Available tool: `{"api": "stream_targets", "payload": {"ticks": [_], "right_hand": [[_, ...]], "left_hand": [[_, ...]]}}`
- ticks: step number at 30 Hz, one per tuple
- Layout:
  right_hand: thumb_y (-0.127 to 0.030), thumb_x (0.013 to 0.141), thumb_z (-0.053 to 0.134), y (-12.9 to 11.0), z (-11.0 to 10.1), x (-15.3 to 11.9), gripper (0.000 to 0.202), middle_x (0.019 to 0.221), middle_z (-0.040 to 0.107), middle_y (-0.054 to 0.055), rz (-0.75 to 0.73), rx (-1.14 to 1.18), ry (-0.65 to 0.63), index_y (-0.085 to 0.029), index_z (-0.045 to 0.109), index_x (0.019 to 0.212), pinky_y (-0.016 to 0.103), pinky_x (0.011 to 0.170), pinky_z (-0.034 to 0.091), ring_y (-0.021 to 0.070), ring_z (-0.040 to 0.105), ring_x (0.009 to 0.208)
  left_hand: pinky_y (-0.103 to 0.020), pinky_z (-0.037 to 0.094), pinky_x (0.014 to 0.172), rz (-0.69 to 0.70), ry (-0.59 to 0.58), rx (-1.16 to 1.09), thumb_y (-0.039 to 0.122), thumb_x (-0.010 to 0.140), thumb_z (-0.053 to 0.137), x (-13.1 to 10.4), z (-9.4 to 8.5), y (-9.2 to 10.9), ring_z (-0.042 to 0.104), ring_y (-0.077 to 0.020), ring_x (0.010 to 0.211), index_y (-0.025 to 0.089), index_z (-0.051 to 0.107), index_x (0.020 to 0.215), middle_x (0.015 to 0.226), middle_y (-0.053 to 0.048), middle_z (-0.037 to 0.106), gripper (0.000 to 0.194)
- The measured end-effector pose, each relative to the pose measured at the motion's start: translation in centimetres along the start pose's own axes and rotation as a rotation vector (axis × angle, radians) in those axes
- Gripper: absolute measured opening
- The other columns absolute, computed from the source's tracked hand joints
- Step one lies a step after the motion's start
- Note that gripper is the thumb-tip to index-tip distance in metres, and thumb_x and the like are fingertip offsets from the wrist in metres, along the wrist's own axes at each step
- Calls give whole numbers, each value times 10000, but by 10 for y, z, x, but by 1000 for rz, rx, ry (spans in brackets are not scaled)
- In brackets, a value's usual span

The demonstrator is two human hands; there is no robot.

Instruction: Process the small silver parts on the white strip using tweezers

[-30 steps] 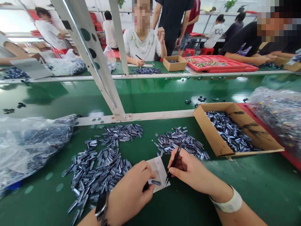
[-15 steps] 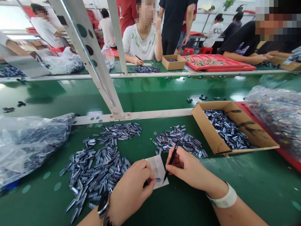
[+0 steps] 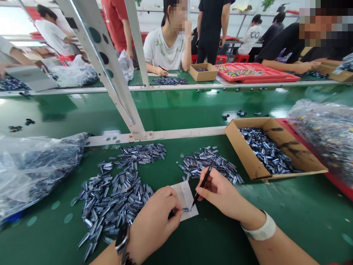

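Note:
My left hand [image 3: 156,222] is closed in a pinch on a small glossy blue-grey strip [image 3: 185,209], whose end pokes out past the fingertips over a white paper sheet [image 3: 187,189]. The rest of the strip is hidden by my fingers. My right hand [image 3: 220,197] grips slim black tweezers [image 3: 203,183], slanted with the tip down at the sheet, just right of the strip. Left of my left hand spreads a big loose pile of similar strips [image 3: 118,198]. A smaller pile [image 3: 209,163] lies beyond my right hand.
A cardboard box [image 3: 309,167] of strips stands at the right, beside a plastic bag [image 3: 325,129] on a red tray. Another filled bag [image 3: 35,173] lies left. A slanted white post [image 3: 116,77] rises before the green belt [image 3: 176,106]; people sit across it.
My right hand and the tweezers have shifted very slightly, with the tip still by the sheet. The left hand stays put. Dark pieces on the belt have moved right.

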State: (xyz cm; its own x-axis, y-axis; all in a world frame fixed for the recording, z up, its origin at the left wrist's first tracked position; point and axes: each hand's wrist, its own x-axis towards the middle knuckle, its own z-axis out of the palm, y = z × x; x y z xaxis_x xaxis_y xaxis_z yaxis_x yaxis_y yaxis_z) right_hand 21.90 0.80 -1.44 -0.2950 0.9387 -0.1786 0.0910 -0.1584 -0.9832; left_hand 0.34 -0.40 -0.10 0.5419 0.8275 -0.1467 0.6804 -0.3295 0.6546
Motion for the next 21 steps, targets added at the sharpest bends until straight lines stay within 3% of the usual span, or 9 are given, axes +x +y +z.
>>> {"api": "stream_targets", "payload": {"ticks": [8, 21], "right_hand": [[-233, 844, 666, 0, 12, 1, 233, 779, 566, -46, -34, 15, 67, -245, 443, 912, 306, 681, 535, 149, 648, 696], [-201, 863, 625, 4, 12, 0, 199, 785, 564, -35, -35, -42, 51, -246, 440, 921, 314, 670, 514, 162, 624, 714]], "left_hand": [[-326, 484, 779, 28, 60, -7, 31, 765, 548, 0, 1, 0, 575, -189, 851, 197, 562, 690, 849, -10, 603, 183], [-321, 496, 766, 22, 53, 34, 38, 774, 537, 1, 0, 3, 576, -195, 859, 204, 560, 686, 851, -16, 601, 189]]}}
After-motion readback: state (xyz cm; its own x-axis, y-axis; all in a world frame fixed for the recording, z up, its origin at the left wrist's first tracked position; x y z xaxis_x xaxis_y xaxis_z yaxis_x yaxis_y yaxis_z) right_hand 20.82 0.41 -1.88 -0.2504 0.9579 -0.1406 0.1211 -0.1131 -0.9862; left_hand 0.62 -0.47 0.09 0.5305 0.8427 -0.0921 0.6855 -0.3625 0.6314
